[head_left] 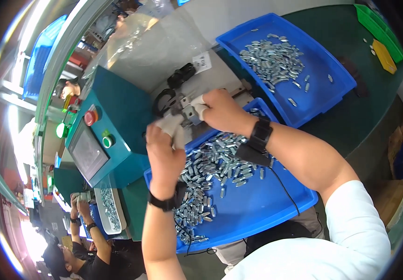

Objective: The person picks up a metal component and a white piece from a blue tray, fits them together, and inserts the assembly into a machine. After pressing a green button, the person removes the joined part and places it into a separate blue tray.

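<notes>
My left hand (163,151) and my right hand (224,112) meet at a small metal fixture (188,110) beside a teal machine (117,121). White coverings wrap fingers on both hands. The left hand, slightly blurred, has its fingers drawn together just left of the fixture. On the right side of the fixture, my right hand's fingers are closed against it. Whatever either hand pinches is too small or hidden to name. Below them, a blue tray (257,212) holds many small silvery metal pieces (220,161). Black bands with cables circle both wrists.
A second blue tray (315,51) with more metal pieces stands at the far right. Beyond it lie a green bin (381,32) and a yellow holder (384,57). The machine carries a screen (88,153) and a red button (90,117). A co-worker (82,254) works at left.
</notes>
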Available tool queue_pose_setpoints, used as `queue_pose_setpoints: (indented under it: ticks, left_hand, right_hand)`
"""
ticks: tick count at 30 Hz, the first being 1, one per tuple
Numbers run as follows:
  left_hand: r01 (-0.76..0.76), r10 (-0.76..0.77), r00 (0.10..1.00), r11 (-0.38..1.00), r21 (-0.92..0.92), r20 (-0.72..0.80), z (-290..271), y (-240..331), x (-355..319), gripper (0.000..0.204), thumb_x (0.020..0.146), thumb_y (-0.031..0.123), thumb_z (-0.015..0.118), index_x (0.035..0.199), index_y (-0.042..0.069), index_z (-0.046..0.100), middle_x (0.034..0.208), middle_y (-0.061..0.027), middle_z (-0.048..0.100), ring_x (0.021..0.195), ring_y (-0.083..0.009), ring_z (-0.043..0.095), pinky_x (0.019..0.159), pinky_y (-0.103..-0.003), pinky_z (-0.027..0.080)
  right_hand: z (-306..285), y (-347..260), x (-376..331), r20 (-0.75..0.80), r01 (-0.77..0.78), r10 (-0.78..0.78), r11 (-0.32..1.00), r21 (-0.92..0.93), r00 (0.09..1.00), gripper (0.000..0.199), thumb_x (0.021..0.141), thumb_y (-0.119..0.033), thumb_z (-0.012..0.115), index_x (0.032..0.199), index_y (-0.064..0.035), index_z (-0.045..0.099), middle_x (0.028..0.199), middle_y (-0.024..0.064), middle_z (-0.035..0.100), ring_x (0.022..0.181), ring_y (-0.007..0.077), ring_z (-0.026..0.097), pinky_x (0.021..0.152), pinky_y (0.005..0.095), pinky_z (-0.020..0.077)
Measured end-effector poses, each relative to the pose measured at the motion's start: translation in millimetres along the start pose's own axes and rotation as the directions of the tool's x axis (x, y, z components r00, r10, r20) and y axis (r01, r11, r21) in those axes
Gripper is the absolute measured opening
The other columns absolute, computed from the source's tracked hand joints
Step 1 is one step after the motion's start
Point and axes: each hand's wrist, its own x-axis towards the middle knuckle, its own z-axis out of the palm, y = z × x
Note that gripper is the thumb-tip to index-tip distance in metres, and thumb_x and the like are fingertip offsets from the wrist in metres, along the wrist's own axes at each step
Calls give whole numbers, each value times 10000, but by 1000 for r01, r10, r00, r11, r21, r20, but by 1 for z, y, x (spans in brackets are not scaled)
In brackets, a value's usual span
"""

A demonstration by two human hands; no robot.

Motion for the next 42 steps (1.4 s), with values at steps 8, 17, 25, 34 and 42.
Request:
queue_pose_setpoints:
  ticks: [8,17,25,34,42]
  left_hand:
    - [190,-149,940,976,-105,307,0,35,-73,205,857,111,804,1053,56,781,1096,-113,756,1074,-343,663,961,-463,497]
    - [226,-155,921,960,-165,357,-2,21,-86,216,895,193,777,1061,56,788,1027,-136,745,1057,-361,654,973,-478,472]
    - [237,-173,953,937,-257,248,-3,21,-74,218,857,78,811,1070,45,778,1087,-134,766,969,-363,689,896,-461,535]
    - [260,-205,956,924,-282,209,0,25,-80,195,871,85,797,1063,54,779,1079,-114,767,990,-345,694,925,-463,514]
    - [285,-223,946,919,-273,237,-5,21,-79,191,876,86,789,1064,54,786,1057,-127,769,991,-353,693,928,-462,515]
  right_hand:
    - [-7,-11,-9,412,-323,106,801,504,905,440,1071,-110,591,1500,-12,591,763,-4,633,699,76,570,627,262,446]
    - [-11,-28,-7,443,-375,175,829,416,879,496,1062,-99,592,1548,-13,539,754,-19,593,682,70,523,616,249,412]
    - [-13,-33,-4,421,-320,133,853,413,897,526,1014,-48,586,1525,60,524,731,3,596,695,92,541,656,287,465]
    - [-12,-29,-8,441,-365,160,825,432,883,515,1026,-56,578,1531,36,534,745,-9,594,697,85,527,655,278,455]
    - [-8,-33,-6,130,-116,97,982,152,987,406,1026,-87,616,1424,-13,653,869,42,693,737,128,599,719,307,513]
